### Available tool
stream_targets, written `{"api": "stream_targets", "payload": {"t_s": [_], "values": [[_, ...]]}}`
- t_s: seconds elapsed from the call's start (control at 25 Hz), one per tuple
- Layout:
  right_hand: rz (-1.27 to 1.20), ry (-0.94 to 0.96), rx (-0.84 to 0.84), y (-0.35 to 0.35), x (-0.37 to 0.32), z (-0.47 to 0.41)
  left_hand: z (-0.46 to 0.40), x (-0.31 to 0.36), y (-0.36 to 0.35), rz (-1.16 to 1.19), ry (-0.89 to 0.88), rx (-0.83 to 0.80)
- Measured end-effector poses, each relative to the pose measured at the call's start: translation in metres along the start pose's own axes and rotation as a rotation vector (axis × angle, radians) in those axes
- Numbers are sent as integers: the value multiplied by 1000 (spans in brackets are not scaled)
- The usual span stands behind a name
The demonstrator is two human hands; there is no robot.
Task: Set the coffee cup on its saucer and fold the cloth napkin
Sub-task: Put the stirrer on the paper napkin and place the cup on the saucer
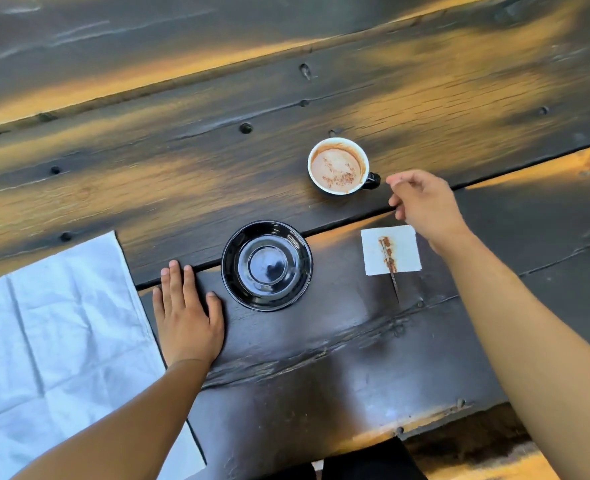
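Cup (338,166): stood on the bare desk (148,188), well apart from the saucer, handle toward the right hand; milky brown drink inside.
Saucer (266,266): black, empty, near the front edge.
Napkin (54,337): white cloth, spread flat and creased, far left.
Left hand (186,310): flat on the desk, fingers spread, grasping nothing, between napkin and saucer.
Right hand (425,206): loosely curled, empty, just beside the cup handle, not touching.
Paper square (390,250): stained brown, thin stirrer (392,271) across it.
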State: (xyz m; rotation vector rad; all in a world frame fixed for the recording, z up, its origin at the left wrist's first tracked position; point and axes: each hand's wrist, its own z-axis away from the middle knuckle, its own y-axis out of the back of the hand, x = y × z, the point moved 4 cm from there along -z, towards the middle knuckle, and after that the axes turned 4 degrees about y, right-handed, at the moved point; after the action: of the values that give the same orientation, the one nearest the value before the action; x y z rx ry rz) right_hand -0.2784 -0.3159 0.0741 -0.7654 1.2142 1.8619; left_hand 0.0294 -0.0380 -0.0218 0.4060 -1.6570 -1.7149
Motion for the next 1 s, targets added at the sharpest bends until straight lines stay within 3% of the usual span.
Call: {"api": "stream_targets", "payload": {"t_s": [0.4, 0.6, 0.8, 1.0], "values": [[401, 9, -467, -14, -13, -64, -1, 2, 3, -79, 6, -36], [406, -27, -691, -15, -15, -77, -1, 4, 4, -87, 0, -26], [450, 19, -807, -15, -12, -86, -1, 4, 4, -84, 6, -15], [480, 125, -776, -17, -9, -87, -2, 5, 5, -79, 11, -10]]}}
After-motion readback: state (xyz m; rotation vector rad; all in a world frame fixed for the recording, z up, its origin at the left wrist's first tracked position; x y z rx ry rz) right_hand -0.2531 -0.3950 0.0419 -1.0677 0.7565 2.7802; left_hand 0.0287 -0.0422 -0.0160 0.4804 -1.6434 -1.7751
